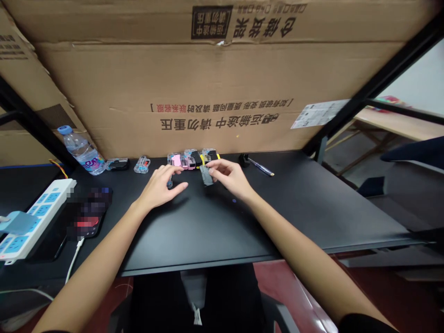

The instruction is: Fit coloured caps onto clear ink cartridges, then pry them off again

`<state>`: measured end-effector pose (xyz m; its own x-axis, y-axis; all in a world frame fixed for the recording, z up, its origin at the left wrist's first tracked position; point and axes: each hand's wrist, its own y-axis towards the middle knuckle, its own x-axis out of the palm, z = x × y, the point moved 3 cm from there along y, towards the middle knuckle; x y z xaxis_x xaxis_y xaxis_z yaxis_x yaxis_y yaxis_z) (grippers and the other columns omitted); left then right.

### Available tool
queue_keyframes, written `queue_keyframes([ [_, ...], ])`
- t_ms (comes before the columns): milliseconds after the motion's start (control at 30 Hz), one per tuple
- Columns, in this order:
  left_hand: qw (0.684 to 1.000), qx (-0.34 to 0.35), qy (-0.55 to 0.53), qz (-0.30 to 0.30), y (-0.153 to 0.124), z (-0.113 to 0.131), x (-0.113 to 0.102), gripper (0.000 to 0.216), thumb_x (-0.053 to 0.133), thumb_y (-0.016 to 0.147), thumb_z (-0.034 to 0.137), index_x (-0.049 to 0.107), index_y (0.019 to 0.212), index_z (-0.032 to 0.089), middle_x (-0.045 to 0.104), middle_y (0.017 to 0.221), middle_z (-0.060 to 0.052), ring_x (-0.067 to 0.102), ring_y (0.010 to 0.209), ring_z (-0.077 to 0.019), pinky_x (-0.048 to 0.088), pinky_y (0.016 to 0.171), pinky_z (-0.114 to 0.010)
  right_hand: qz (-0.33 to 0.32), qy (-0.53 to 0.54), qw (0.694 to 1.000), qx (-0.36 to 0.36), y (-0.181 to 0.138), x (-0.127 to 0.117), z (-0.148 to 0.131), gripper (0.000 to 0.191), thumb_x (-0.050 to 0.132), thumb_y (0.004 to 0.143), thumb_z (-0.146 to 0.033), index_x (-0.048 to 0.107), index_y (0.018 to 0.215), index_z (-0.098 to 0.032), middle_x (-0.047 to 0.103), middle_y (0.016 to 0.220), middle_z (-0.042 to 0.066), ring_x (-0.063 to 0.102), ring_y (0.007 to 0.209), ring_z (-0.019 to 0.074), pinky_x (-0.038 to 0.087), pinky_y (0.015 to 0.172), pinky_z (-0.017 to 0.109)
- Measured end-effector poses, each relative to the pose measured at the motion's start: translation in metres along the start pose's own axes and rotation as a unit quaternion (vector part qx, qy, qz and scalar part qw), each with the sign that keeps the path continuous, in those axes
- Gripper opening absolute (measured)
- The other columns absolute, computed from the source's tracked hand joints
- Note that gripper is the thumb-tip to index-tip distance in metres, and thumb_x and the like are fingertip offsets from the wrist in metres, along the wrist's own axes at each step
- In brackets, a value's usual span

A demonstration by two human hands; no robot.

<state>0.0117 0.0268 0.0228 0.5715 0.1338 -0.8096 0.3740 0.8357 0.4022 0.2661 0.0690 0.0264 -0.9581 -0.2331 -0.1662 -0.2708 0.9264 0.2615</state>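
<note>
My right hand (pixel 231 178) pinches a small grey flat piece (pixel 207 176) between thumb and fingers, just above the black table. To its left, my left hand (pixel 160 187) has its thumb and fingers apart, with nothing gripped. A small clear bluish thing (pixel 169 183) shows behind the left fingers, partly hidden; I cannot tell whether they touch it. Beyond both hands, against the cardboard, stands a row of small clear-cased devices: one with a pink part (pixel 176 160), one with pink and black parts (pixel 192 159), and one with yellow and black parts (pixel 209 156).
At the back left are a water bottle (pixel 83 150), a black device (pixel 118 164) and a clear case (pixel 142 164). A power strip (pixel 38 217) and a phone (pixel 90 212) lie left. A pen (pixel 262 167) and a black block (pixel 243 160) are right. Cardboard (pixel 222 74) walls the back.
</note>
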Motion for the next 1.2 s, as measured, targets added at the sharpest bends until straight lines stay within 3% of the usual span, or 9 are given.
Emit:
queue_keyframes([
  [167,0.997,0.018,0.024,-0.064,-0.003,0.009,0.012,0.077,0.082,0.085,0.063,0.059,0.15,0.028,0.065,0.15,-0.011,0.051,0.144,-0.0377,0.032,0.123,-0.055,-0.112,0.032,0.993,0.035,-0.008,0.029,0.018,0.026,0.084,0.083,-0.044,0.079,0.099,-0.025,0.074,0.08,0.001,0.069,0.071,0.0194,0.061,0.076,0.039],
  [333,0.995,0.023,0.033,-0.092,-0.003,0.008,0.015,0.07,0.084,0.084,0.058,0.064,0.144,0.027,0.071,0.139,-0.01,0.055,0.138,-0.0367,0.032,0.121,-0.055,-0.145,0.021,0.989,0.038,-0.006,0.028,0.037,0.028,0.077,0.089,-0.045,0.08,0.105,-0.023,0.079,0.089,0.005,0.072,0.078,0.0205,0.062,0.076,0.038],
  [467,0.995,0.017,0.034,-0.094,-0.003,0.007,0.016,0.069,0.084,0.084,0.06,0.065,0.142,0.027,0.071,0.14,-0.01,0.055,0.138,-0.0367,0.033,0.12,-0.055,-0.034,-0.037,0.999,0.004,0.005,-0.006,0.039,0.028,0.074,0.092,-0.044,0.081,0.111,-0.026,0.081,0.096,0.006,0.072,0.079,0.0223,0.061,0.074,0.038],
  [567,0.995,0.013,0.027,-0.094,-0.003,0.006,0.019,0.07,0.083,0.084,0.063,0.065,0.141,0.026,0.07,0.143,-0.01,0.055,0.137,-0.0372,0.033,0.12,-0.055,0.047,-0.15,0.987,-0.036,0.015,-0.045,0.033,0.023,0.074,0.092,-0.041,0.083,0.106,-0.025,0.08,0.089,0.005,0.07,0.077,0.0229,0.057,0.077,0.038],
  [633,0.995,0.013,0.021,-0.096,-0.003,0.006,0.022,0.068,0.083,0.084,0.062,0.066,0.139,0.026,0.072,0.14,-0.01,0.057,0.135,-0.0367,0.032,0.121,-0.056,0.036,-0.253,0.966,-0.047,0.019,-0.066,0.029,0.021,0.072,0.092,-0.039,0.082,0.099,-0.023,0.079,0.084,0.004,0.067,0.073,0.0217,0.053,0.074,0.037],
  [733,0.995,0.017,0.008,-0.1,-0.003,0.008,0.024,0.062,0.082,0.087,0.058,0.066,0.137,0.026,0.073,0.136,-0.009,0.059,0.133,-0.0352,0.03,0.123,-0.056,-0.064,-0.336,0.939,0.028,0.02,-0.08,0.029,0.021,0.077,0.086,-0.041,0.081,0.089,-0.021,0.078,0.079,0.004,0.067,0.069,0.0205,0.051,0.069,0.034],
  [867,0.994,0.021,-0.005,-0.109,-0.003,0.011,0.023,0.061,0.082,0.088,0.056,0.065,0.138,0.026,0.073,0.134,-0.009,0.06,0.134,-0.0347,0.028,0.125,-0.057,-0.157,-0.374,0.909,0.094,0.015,-0.072,0.03,0.028,0.084,0.082,-0.044,0.081,0.095,-0.019,0.079,0.086,0.006,0.071,0.075,0.0205,0.052,0.069,0.031],
  [1033,0.992,0.021,-0.017,-0.121,-0.003,0.01,0.024,0.062,0.08,0.09,0.055,0.063,0.142,0.027,0.072,0.134,-0.01,0.061,0.132,-0.0332,0.027,0.127,-0.057,-0.147,-0.406,0.901,0.049,0.014,-0.054,0.028,0.009,0.078,0.087,-0.026,0.079,0.091,-0.018,0.078,0.085,0.006,0.071,0.076,0.0201,0.052,0.071,0.03],
  [1200,0.991,0.029,-0.022,-0.128,-0.004,0.01,0.026,0.064,0.079,0.091,0.056,0.061,0.145,0.027,0.071,0.133,-0.009,0.062,0.13,-0.0326,0.03,0.126,-0.056,-0.158,-0.451,0.878,-0.019,0.009,-0.034,0.021,0.008,0.073,0.091,-0.02,0.08,0.093,-0.017,0.078,0.087,0.009,0.072,0.08,0.0226,0.053,0.076,0.032],
])
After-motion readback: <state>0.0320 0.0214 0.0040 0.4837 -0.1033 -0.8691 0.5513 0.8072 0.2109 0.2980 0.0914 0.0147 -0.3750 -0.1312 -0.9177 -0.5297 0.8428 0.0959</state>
